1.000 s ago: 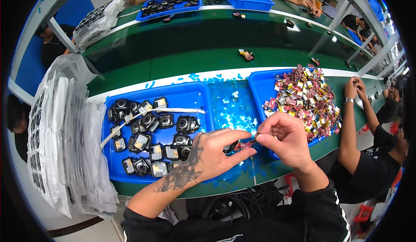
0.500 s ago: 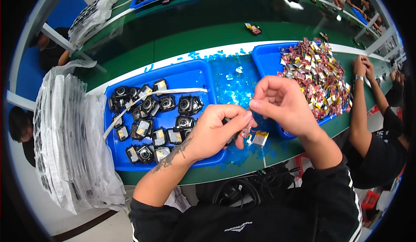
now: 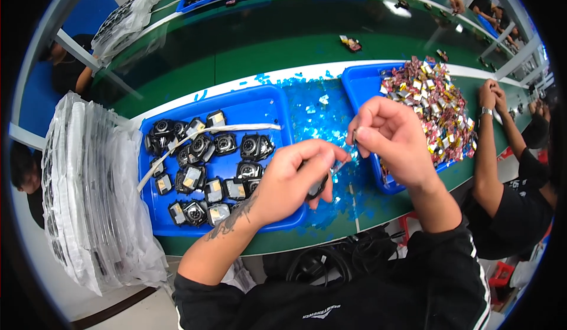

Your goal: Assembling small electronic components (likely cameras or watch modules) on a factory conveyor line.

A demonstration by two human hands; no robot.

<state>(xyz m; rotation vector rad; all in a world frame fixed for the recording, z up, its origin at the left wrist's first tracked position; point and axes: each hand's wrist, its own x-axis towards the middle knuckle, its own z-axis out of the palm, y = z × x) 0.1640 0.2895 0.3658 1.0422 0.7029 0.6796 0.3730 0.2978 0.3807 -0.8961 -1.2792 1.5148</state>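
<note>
Blue trays sit on the green desk (image 3: 248, 64). The left hand (image 3: 289, 179) is curled tight around a small black part (image 3: 319, 187), low over the near edge of the left tray (image 3: 236, 100), which is full of more round black parts (image 3: 204, 165). The right hand (image 3: 393, 138) pinches something tiny between thumb and finger, right by the left fingertips; I cannot tell what it is, it is too small.

A second ago both hands were lower and closer to the person's body. Half a second ago a small shiny piece hung under the fingers. Now the hands have come up over the patch of blue scraps (image 3: 319, 114) between the trays, and that piece is hidden. It looks like the little bit is being worked onto or off the black part.

The right tray (image 3: 360, 79) holds a heap of shiny coloured pieces (image 3: 434, 103). A stack of clear plastic bags (image 3: 88, 188) stands on the left. Another person's arm (image 3: 487, 147) rests on the desk at the right.
</note>
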